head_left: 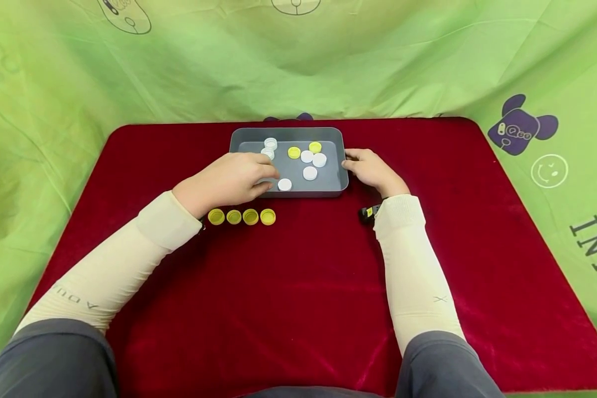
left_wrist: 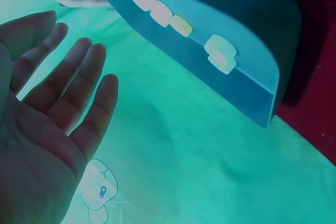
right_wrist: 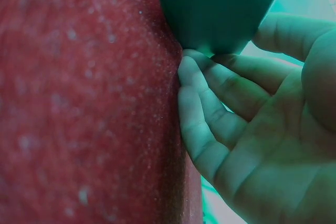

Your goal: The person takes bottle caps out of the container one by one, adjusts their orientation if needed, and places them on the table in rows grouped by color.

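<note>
A grey rectangular tray [head_left: 323,193] holds several white bottle caps [head_left: 310,173] and a couple of yellow bottle caps [head_left: 294,152]. My left hand [head_left: 239,177] hovers over the tray's left side, its fingers loosely bent near a white cap [head_left: 284,184] at the front. In the left wrist view the palm [left_wrist: 47,124] is bare, with the fingers spread apart. At the tray's right end, my right hand [head_left: 370,168] holds the wall, thumb by the rim. The right wrist view shows the fingers [right_wrist: 202,90] low against the tray's underside edge.
Several yellow caps [head_left: 250,216] lie in a row on the red cloth-covered table [head_left: 298,298], in front of the tray's left half. Green printed fabric [head_left: 378,66] hangs behind and beside the table.
</note>
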Motion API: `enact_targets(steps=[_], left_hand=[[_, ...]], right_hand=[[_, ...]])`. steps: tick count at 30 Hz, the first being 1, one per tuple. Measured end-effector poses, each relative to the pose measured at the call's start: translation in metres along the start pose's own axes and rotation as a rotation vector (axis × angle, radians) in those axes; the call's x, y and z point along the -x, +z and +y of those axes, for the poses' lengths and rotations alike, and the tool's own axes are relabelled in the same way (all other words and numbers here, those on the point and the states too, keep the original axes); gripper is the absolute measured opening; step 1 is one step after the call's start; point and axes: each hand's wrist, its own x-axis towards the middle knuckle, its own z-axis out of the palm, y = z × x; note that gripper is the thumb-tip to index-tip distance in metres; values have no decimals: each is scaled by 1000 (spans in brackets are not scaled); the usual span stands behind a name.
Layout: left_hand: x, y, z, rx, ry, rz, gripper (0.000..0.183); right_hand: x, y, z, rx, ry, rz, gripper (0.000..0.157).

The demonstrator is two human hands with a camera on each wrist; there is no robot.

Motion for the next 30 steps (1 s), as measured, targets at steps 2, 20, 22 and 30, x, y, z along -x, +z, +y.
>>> enact_targets(steps=[2, 20, 22, 30], left_hand=[[-4, -1, -1, -9, 0, -3, 14], [-35, -5, -12, -8, -46, -132, 24], [-39, -3, -13, -13, -53, -145, 25], [-56, 4, -19, -3, -74, -185, 27]], right_hand=[[0, 0, 1, 4, 2, -1, 52], [-4, -1, 4, 22, -15, -1, 52], [-4, -1, 5, 24, -17, 3, 52], [-4, 1, 6, 28, -27, 12, 52]])
